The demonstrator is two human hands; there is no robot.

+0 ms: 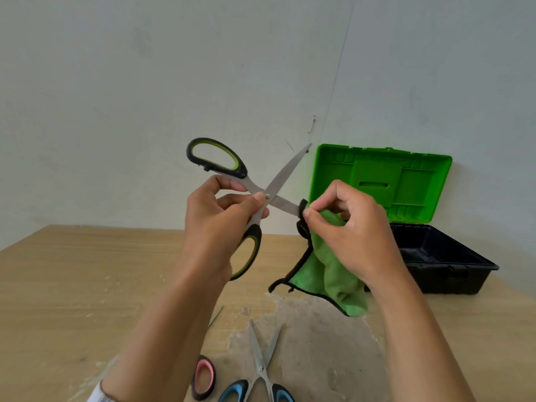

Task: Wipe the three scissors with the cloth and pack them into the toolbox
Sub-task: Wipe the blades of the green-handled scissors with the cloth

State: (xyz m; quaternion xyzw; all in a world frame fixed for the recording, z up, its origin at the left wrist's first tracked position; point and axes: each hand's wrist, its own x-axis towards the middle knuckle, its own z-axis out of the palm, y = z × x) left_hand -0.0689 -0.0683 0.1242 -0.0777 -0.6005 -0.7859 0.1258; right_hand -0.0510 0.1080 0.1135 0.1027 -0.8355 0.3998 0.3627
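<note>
My left hand (223, 227) holds the green-handled scissors (285, 174) up in the air near their pivot, blades spread wide. My right hand (348, 224) grips the green cloth (327, 274) with black trim and pinches it around the tip of the lower blade. On the table near me lie the blue-handled scissors (261, 372), slightly spread, and the pink-handled scissors (204, 375), mostly hidden under my left forearm. The toolbox (446, 256) stands at the right with its green lid (380, 181) raised; its black tub looks empty as far as I can see.
The wooden table (72, 285) has a worn grey patch under the scissors near me. A pale wall rises behind the table, close behind the toolbox lid.
</note>
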